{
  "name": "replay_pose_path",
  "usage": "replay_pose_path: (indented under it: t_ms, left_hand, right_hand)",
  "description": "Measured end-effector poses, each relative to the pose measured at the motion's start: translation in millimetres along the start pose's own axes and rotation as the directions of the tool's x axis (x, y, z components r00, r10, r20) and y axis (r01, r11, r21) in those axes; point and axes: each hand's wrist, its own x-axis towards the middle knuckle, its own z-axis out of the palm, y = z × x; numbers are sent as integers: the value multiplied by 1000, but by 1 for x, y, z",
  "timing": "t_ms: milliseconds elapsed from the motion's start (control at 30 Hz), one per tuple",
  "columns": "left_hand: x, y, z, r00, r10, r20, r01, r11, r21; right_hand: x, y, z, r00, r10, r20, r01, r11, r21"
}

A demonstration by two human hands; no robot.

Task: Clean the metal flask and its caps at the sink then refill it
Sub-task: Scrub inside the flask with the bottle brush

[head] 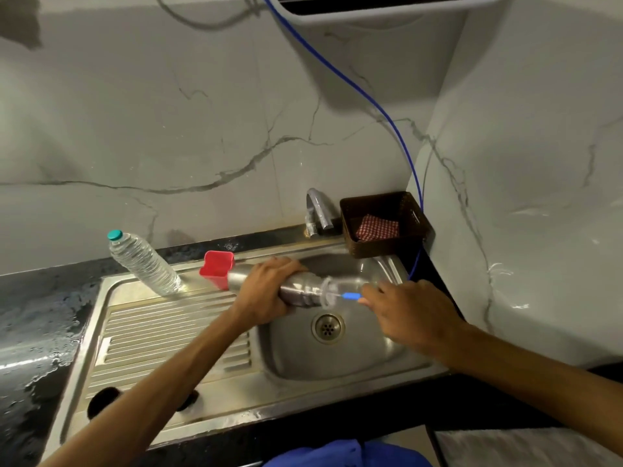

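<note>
Blue cloth (337, 455) sits at the bottom edge, cut off by the frame, and both forearms reach out over it to the steel sink (387, 348). Two dark round shapes (102, 401) on the drainboard are partly hidden behind the left forearm, and I cannot tell what they are.

Over the basin the left hand (266, 291) wraps its fingers round the metal flask (300, 291), held on its side with the open mouth toward the right. It is plain brushed steel with ribbed steps narrowing to the neck; the hand covers much of the body, and no writing shows.

Right hand (404, 311) pinches the blue handle of a bottle brush (350, 295), whose pale bristle end at the flask's mouth is blurred.

A red cup (217, 267) stands just behind the flask's base. A clear plastic bottle (145, 261) with a teal cap stands on the drainboard; no label can be read. A brown basket (384, 224) beside the tap (318, 210) holds a checked cloth (377, 227).
</note>
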Motion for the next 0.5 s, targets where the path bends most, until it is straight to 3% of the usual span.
replay_pose_path:
  t_ms: [133,233,300,400,500]
  left_hand:
    - [-9,-13,-1,1000,-12,25,13,999,-43]
    - [-27,-43,-7,994,-106,-8,106,994,-20]
    - [-26,-29,3,998,-59,-22,59,998,-20]
    - [-27,-3,18,999,-40,8,40,994,-100]
    - [-43,-28,13,994,-95,45,100,986,-130]
  right_hand:
    - [2,-3,0,997,-70,22,70,997,-19]
    - [-13,2,-4,1000,-21,6,21,1000,2]
    - [-3,-8,-4,1000,-8,2,8,1000,-18]
    - [15,-30,-1,996,-79,45,81,996,-40]
    - [18,-23,-4,988,-141,70,142,990,-3]
